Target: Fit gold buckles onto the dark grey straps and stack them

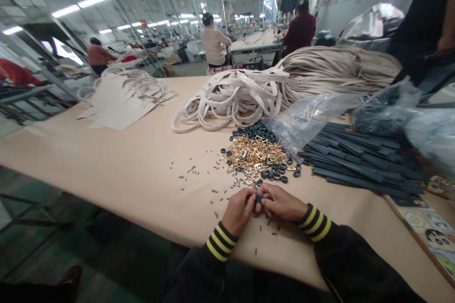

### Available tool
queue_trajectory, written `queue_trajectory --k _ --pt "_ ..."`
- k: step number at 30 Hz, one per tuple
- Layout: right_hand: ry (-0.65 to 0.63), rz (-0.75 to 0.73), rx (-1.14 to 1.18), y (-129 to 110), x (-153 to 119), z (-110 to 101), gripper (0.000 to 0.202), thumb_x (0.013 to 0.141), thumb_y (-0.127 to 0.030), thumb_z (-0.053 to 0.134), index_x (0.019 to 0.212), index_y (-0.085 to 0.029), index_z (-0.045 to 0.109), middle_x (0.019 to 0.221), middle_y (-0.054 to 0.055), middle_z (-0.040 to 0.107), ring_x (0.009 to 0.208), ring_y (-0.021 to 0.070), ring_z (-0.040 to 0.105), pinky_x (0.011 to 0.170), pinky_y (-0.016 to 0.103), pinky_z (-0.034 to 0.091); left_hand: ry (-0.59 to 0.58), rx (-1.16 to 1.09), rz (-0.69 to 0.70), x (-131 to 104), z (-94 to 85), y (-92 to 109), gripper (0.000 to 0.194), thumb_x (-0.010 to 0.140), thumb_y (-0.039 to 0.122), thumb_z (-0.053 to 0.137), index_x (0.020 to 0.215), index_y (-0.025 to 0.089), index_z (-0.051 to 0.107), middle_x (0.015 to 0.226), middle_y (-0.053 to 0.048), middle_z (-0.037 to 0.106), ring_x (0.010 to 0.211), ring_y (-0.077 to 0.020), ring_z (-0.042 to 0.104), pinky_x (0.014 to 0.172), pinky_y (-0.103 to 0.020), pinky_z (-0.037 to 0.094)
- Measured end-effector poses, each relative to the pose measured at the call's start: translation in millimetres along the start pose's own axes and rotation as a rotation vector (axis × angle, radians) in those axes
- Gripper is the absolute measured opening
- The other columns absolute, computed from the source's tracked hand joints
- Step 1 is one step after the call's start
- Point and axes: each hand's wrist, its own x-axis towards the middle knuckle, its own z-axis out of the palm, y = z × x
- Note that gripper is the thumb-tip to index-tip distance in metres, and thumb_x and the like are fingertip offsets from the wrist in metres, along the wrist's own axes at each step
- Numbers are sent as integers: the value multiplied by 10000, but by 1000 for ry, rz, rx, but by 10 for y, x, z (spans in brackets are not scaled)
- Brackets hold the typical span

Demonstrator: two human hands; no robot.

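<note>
My left hand (240, 210) and my right hand (280, 202) meet near the front edge of the table, fingertips pinched together. Between them is a small dark piece (259, 197), mostly covered by the fingers. Just beyond the hands lies a heap of gold buckles (254, 154), with dark rings (279, 170) around it and more behind. Small dark bits (193, 169) are scattered to the left of the heap and around the hands.
Flat dark strips (359, 158) lie at the right beside clear plastic (309, 116). Coiled beige straps (234, 97) and a long strap bundle (330, 68) sit farther back. Beige panels (122, 102) lie at the back left. People stand at other tables beyond.
</note>
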Motion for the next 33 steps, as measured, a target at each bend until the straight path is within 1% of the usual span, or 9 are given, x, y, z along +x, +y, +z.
queue_trajectory --k 5,9,11,15,22,25,29,31,33 --pt "18 -111 -97 -15 -13 -34 61 749 -108 428 773 -164 432 675 2 623 591 99 546 531 189 399 -43 11 42 54 -42 -4 131 751 129 447 776 156 573 735 -39 600 680 -138 552 628 -235 429" --pt "33 -153 -120 -55 -21 -69 19 776 -167 445 760 -158 443 648 1 611 550 95 512 508 192 366 -69 -89 39 90 -61 0 113 760 155 450 764 154 562 705 -24 585 627 -124 539 589 -224 430" --pt "51 -156 -128 -68 -23 -81 29 779 -177 446 760 -157 439 639 1 606 545 97 509 504 193 363 -80 -119 50 96 -72 12 122 779 190 453 793 152 567 733 -32 588 657 -129 546 621 -236 436" --pt "80 -206 -190 -107 -32 -99 12 779 -166 448 784 -157 440 666 6 616 559 100 507 518 197 367 -84 -179 35 101 -98 28 139 788 248 488 836 145 567 773 -49 591 725 -148 545 677 -262 434" --pt "54 -275 -264 -152 -53 -66 29 785 -136 446 779 -164 441 670 1 616 603 108 537 585 214 400 -176 -447 -22 90 -147 54 134 769 262 519 798 132 536 772 -36 558 693 -128 532 628 -239 438" --pt "80 -266 -264 -113 -42 -36 43 779 -125 444 775 -167 443 666 -1 612 599 108 541 588 214 408 -85 -411 -73 63 -104 54 86 748 228 519 741 146 493 721 -7 514 630 -105 509 553 -207 432" --pt "101 -193 -173 -94 -28 -55 20 767 -139 456 770 -159 455 649 0 617 527 87 505 497 181 376 105 -177 -81 67 -123 6 7 732 165 471 735 160 467 710 -2 500 626 -117 502 553 -234 448" --pt "95 -101 -61 -89 -23 -80 31 775 -180 453 791 -155 453 650 2 619 428 61 437 402 160 316 277 16 -37 77 -185 -34 90 721 110 434 785 156 476 770 -30 506 710 -150 515 626 -292 464" --pt "71 -39 72 -73 -16 -98 80 783 -228 449 804 -152 444 672 10 624 373 41 379 355 150 276 444 248 62 63 -234 -61 226 694 43 406 878 144 492 930 -87 489 901 -206 487 760 -379 442"
